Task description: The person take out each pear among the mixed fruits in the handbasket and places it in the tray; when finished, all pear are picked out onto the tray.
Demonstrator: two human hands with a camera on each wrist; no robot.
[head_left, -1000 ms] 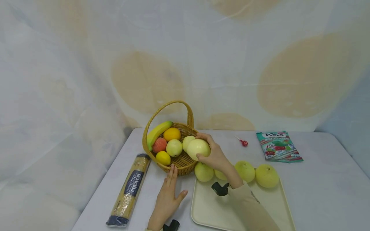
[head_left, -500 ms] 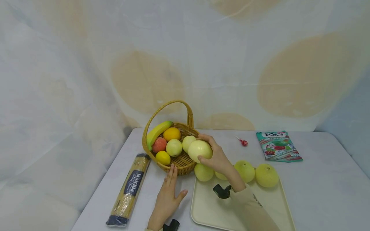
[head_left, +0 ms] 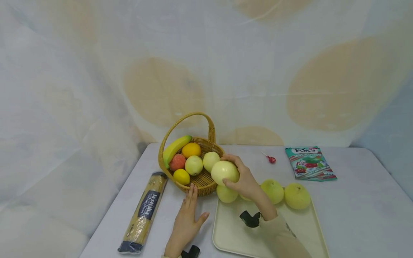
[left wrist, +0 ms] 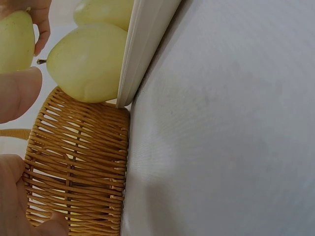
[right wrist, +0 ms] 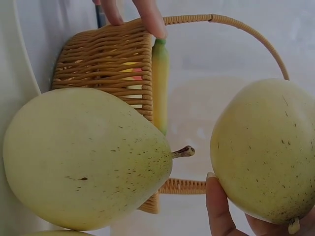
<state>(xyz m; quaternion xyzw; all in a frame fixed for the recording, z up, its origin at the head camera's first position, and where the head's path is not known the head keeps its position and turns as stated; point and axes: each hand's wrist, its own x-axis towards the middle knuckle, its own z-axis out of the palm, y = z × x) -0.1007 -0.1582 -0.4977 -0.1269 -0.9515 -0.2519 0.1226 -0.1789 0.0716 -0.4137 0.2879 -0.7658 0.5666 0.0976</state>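
I see the right hand (head_left: 246, 182) holding 1 pale pear (head_left: 224, 172) by the right side of the basket (head_left: 206, 189). It just moved a bit toward the tray (head_left: 233, 233), so I think it's leaving the basket. The left hand (head_left: 187, 223) touches the basket, fingers straight.

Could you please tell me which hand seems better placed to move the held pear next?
Probably the right hand: it grips the pear by the basket, near the tray. The left hand grips nothing and rests at the basket's front rim, farther from that pear.
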